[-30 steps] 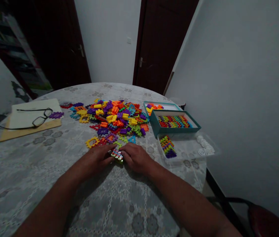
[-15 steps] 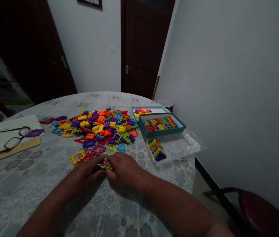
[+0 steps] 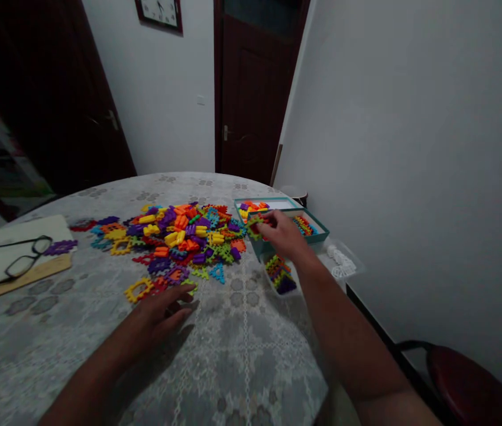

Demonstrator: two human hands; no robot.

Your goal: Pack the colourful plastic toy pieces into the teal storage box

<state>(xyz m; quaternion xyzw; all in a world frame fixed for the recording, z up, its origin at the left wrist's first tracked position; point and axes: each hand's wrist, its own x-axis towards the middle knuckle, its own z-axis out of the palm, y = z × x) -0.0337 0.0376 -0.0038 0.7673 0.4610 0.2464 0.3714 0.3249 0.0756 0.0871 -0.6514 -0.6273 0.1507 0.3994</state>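
Observation:
My right hand (image 3: 282,232) pinches a small stack of green and red interlocking plastic pieces (image 3: 256,226) at the left end of the teal box (image 3: 318,238). Rows of colourful pieces (image 3: 304,225) fill part of this box, and my hand hides some of them. My left hand (image 3: 167,310) is open near the front of the pile, fingers apart and holding nothing. Beside its fingertips lies a green piece (image 3: 191,287). The big heap of mixed plastic building pieces (image 3: 184,228) spreads across the middle of the table.
A clear plastic tray (image 3: 321,260) holds a striped stack (image 3: 279,273) and white pieces (image 3: 342,260). Behind the box, a teal-edged lid (image 3: 277,203) carries loose pieces. Eyeglasses (image 3: 26,257) rest on papers (image 3: 51,228) at the left. A wall (image 3: 388,148) rises on the right.
My right hand has moved away from my left, to the right and forward, carrying the stack to the teal box. My left hand has let go and stays near the pile. The view has tilted slightly up.

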